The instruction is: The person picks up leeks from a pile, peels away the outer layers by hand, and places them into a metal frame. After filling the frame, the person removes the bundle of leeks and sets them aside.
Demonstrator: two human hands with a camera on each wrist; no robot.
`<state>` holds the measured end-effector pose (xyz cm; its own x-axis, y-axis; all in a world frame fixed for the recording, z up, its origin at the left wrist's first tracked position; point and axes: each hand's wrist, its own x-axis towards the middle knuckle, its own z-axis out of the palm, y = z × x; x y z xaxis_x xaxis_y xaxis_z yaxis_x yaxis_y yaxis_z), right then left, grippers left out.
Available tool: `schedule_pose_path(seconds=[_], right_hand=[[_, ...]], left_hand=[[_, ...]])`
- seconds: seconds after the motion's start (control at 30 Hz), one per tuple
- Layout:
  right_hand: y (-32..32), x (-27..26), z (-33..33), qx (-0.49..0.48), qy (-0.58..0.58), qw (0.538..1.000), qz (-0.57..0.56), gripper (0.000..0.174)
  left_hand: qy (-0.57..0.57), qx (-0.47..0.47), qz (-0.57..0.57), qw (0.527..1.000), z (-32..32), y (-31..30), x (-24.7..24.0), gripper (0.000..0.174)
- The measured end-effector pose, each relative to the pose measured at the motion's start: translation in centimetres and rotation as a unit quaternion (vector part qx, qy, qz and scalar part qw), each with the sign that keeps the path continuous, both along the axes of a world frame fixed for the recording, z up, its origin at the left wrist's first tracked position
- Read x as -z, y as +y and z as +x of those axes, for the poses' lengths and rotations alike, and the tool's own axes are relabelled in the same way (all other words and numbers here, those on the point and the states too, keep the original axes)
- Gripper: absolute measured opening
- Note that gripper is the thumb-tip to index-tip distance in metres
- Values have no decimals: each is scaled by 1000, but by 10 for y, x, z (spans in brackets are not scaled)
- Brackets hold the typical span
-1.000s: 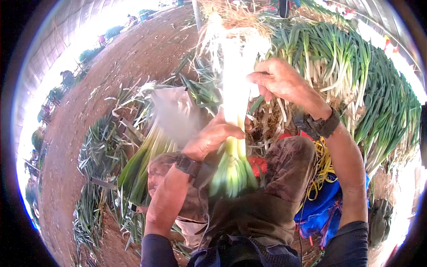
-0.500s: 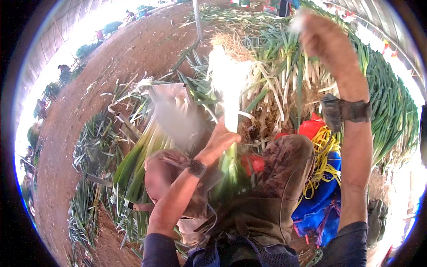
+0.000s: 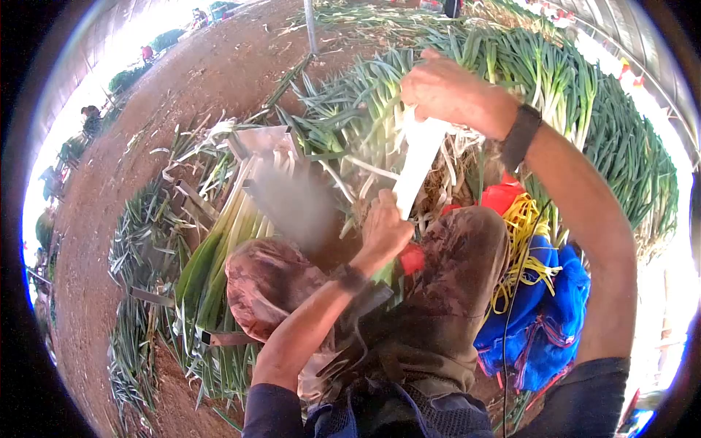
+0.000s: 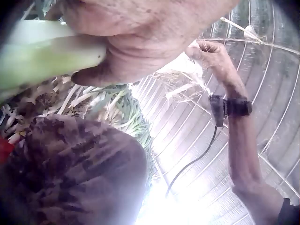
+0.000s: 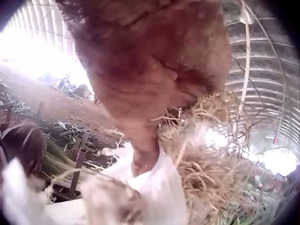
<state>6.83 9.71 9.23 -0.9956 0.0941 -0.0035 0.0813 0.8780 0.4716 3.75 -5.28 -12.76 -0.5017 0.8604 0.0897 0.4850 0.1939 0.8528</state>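
My left hand (image 3: 385,228) grips a green onion bundle round its pale stalks (image 3: 421,164), roots upward and tilted to the right. In the left wrist view the left hand (image 4: 136,40) is curled round the pale green stalk (image 4: 51,61). At the root end my right hand (image 3: 456,91) is bent over the white stalks. The right wrist view shows the right hand (image 5: 154,75) with its thumb pressed on a white stalk (image 5: 164,197), beside tangled brown roots (image 5: 206,173). Its other fingertips are hidden.
Onions lie in a metal-sided holder (image 3: 266,139) at the left, partly behind a blur. A long onion pile (image 3: 584,95) spans the right. Yellow straps (image 3: 522,255) rest on a blue bag (image 3: 548,314) beside the right knee. Cut leaves cover the ground at left.
My right hand has come down from the upper right onto the root end. The bundle now leans right, and my left hand has shifted slightly right with it.
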Motion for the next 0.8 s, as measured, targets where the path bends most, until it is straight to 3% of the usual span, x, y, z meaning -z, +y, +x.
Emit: schedule_pose_path(seconds=[0.03,0.07,0.1,0.17,0.23,0.27,0.3,0.33,0.4,0.43,0.47,0.5,0.57,0.6,0.67,0.7,0.77,0.8], right_hand=[[12,-2,3,-7,-26,1000,-7,15],[43,12,7,-130,60,989,21,15],[55,12,12,-125,58,990,21,15],[74,12,22,-212,236,944,-88,19],[106,-20,40,-121,330,935,-35,29],[124,-39,53,12,335,941,-37,35],[130,-47,68,12,334,942,-38,35],[134,-55,80,84,302,950,-7,37],[135,-62,101,227,235,944,51,42],[135,-62,106,296,200,930,81,44],[136,-46,101,294,203,931,80,44],[139,-17,92,101,340,934,32,52],[99,0,81,18,385,911,-144,57],[48,-4,72,130,298,908,-264,53],[0,3,56,204,147,901,-353,52],[-3,10,52,203,147,902,-353,52],[-2,30,43,169,81,875,-447,35],[1,20,45,123,87,836,-528,26]], left_hand=[[5,4,9,1000,1,2,4,44],[9,8,18,1000,3,4,9,44],[14,13,27,999,4,6,13,44],[-23,35,-17,999,8,3,1,42],[-20,58,10,998,6,-1,9,49],[-18,68,24,997,1,-5,10,52],[-17,78,38,996,-4,-9,11,56],[-127,113,41,985,-13,-12,8,66],[-217,134,71,964,-27,-18,6,83],[-216,127,85,964,-31,-18,3,87],[-215,121,98,964,-36,-18,0,92],[-233,122,93,960,-38,-20,-6,93],[-223,92,71,968,-34,-23,-9,88],[-216,64,55,973,-30,-24,-11,83],[-202,55,66,976,-25,-22,-15,83],[-189,43,75,978,-23,-22,-15,82],[-187,45,53,980,-22,-20,-12,81],[-186,47,32,981,-22,-20,-11,81]])
